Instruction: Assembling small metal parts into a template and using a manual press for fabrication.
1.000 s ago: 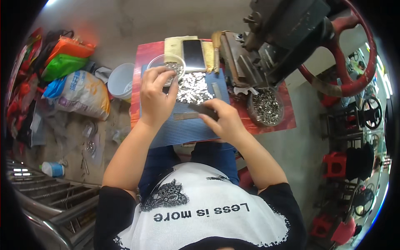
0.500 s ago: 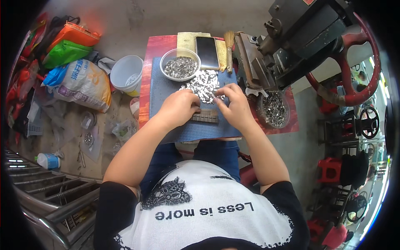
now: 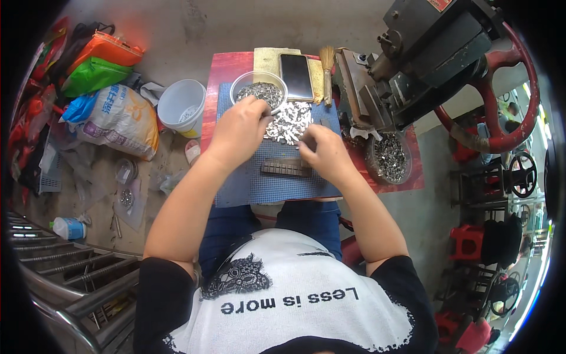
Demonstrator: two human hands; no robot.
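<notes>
My left hand (image 3: 240, 131) is at the near edge of a clear round bowl (image 3: 262, 94) filled with small silvery metal pieces. Its fingers are bent together, and what they may hold is hidden. Beside the bowl a loose pile of small shiny metal pieces (image 3: 290, 121) lies on a blue ribbed mat (image 3: 236, 177). My right hand (image 3: 324, 152) is curled at the pile's near right side, thumb and forefinger drawn together; anything between them is too small to make out. Just left of it, a dark metal block with a row of slots (image 3: 286, 168) lies on the mat.
A phone (image 3: 296, 76) on yellow cloth and a small brush (image 3: 326, 74) lie at the back. To the right stand a machine press with a red handwheel (image 3: 483, 118) and a tub of metal pieces (image 3: 389, 156). A white bucket (image 3: 181, 109) is at left.
My left hand has moved away from the slotted block, forward to the bowl. My right hand has come slightly nearer and turned inward. More of the block now shows.
</notes>
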